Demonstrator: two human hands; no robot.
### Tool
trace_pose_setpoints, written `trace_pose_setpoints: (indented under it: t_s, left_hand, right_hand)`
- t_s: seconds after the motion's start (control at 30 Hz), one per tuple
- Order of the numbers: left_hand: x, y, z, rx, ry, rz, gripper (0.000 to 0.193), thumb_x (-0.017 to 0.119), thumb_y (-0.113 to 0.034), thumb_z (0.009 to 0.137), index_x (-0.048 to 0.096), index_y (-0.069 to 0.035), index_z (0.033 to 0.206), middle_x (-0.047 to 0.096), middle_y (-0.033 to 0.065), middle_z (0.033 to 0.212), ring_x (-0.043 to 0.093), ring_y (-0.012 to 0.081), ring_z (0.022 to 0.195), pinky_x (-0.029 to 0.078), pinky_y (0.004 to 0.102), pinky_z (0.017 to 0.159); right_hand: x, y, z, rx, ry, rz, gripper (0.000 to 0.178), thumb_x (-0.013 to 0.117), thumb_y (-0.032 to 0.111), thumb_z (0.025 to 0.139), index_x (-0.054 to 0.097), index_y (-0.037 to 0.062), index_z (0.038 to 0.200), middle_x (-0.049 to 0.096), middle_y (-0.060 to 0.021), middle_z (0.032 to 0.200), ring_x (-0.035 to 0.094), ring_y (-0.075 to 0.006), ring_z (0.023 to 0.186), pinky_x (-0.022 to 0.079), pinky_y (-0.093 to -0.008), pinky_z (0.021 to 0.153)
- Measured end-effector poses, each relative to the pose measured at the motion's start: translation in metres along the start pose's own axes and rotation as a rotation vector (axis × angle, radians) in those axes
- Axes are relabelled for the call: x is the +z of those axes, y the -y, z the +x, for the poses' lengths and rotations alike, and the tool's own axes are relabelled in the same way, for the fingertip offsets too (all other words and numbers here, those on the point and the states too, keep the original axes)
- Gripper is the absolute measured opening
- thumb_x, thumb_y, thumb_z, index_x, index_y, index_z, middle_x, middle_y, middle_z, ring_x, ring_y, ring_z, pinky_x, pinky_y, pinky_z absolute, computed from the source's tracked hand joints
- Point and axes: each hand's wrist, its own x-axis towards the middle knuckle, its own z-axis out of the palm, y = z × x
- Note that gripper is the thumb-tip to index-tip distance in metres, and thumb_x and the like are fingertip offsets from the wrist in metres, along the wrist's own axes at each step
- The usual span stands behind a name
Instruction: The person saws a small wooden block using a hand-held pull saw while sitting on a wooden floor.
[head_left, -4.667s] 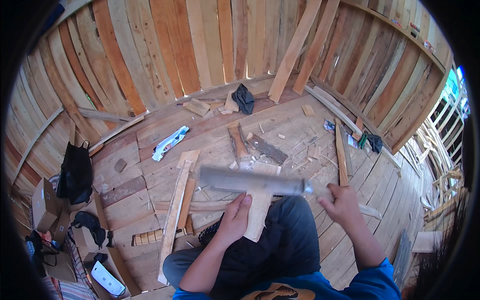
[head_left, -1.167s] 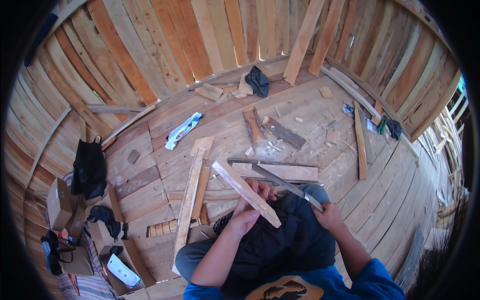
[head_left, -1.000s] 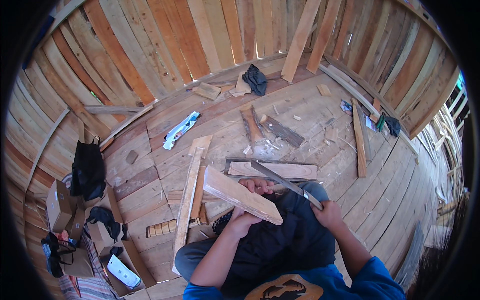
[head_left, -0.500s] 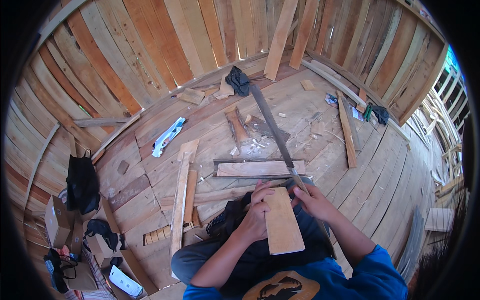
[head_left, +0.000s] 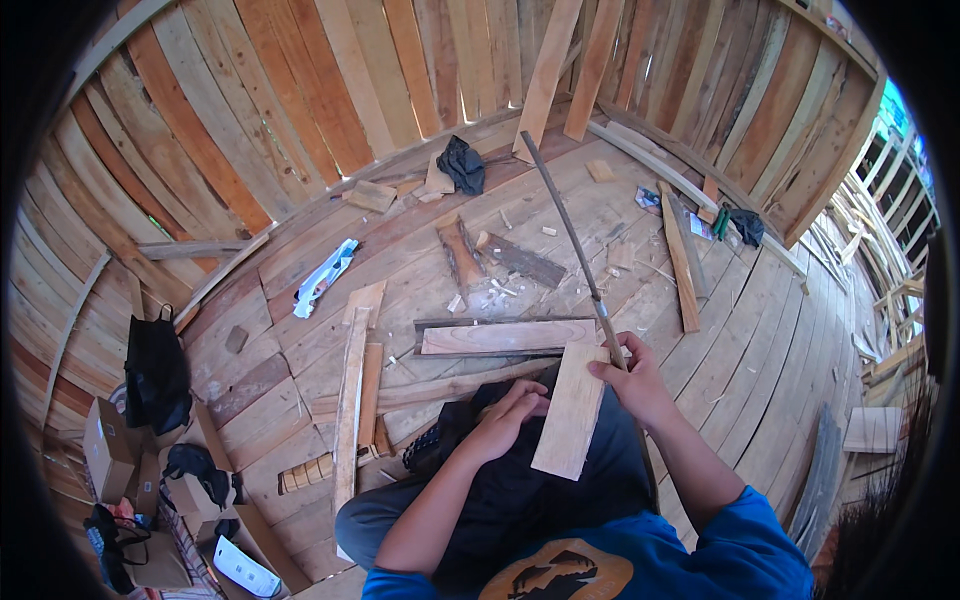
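A short pale wooden board (head_left: 568, 425) stands tilted over my lap. My right hand (head_left: 632, 378) grips its upper right edge, thumb on the near face. Close against those fingers runs a long saw (head_left: 565, 225), seen nearly edge-on and reaching forward over the floor; whether the hand also holds it is hidden. My left hand (head_left: 512, 418) is off the board, beside its left edge, with fingers stretched out and nothing in them. Just beyond my knees lies a trough-like wooden piece (head_left: 505, 338).
Long planks (head_left: 352, 410) lie at my left by a sheathed blade (head_left: 305, 474). Cardboard boxes (head_left: 110, 450) and a black bag (head_left: 158, 370) stand further left. Wood scraps (head_left: 460, 250) and chips litter the floor ahead. Another plank (head_left: 680, 265) lies at the right, near the plank wall.
My left hand has let go of the board and moved down-left. My right hand has taken the board's edge, shifting and tilting it upward. The saw has turned from its toothed side to edge-on.
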Motion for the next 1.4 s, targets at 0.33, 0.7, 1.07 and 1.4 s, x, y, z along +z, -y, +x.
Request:
trace_pose_setpoints:
  t_s: [0.33,0.7,1.07,1.4]
  left_hand:
    - [0.031,-0.011,-0.012,0.023,-0.135,0.072,0.046,0.038,-0.037,0.105,0.058,0.002,0.117,0.063,0.0073,0.093,0.056,0.012,0.088,0.046,0.0265,0.081]
    - [0.014,-0.009,-0.02,0.057,-0.317,0.098,0.038,0.036,-0.024,0.105,0.053,0.003,0.126,0.058,0.013,0.121,0.053,0.0201,0.113,0.039,0.0315,0.099]
    - [0.021,-0.018,-0.024,0.2,-0.391,0.148,0.034,0.042,-0.025,0.104,0.059,0.004,0.111,0.066,0.0153,0.1,0.06,0.0225,0.097,0.045,0.0332,0.088]
    - [0.023,-0.029,-0.022,0.228,-0.475,0.09,0.034,0.041,-0.023,0.104,0.057,0.006,0.111,0.064,0.0182,0.105,0.059,0.0272,0.103,0.04,0.0365,0.095]
  right_hand:
    - [0.006,0.015,-0.016,-0.294,0.002,-0.179,0.026,0.065,0.025,0.092,0.054,0.0039,0.103,0.06,-0.0023,0.072,0.055,-0.008,0.065,0.042,-0.0274,0.057]
    - [-0.011,0.054,-0.058,-0.374,0.218,-1.064,0.054,0.061,0.056,0.086,0.056,0.0031,0.08,0.057,-0.0183,0.056,0.062,-0.0411,0.06,0.049,-0.0483,0.056]
    - [-0.045,0.073,-0.059,-0.428,0.16,-1.283,0.062,0.057,0.065,0.084,0.055,0.0039,0.071,0.056,-0.0164,0.052,0.063,-0.0378,0.056,0.051,-0.0454,0.054]
    - [-0.048,0.062,-0.025,-0.537,-0.013,-1.36,0.069,0.058,0.073,0.077,0.054,0.0051,0.064,0.057,-0.0134,0.053,0.063,-0.0324,0.054,0.05,-0.0416,0.052]
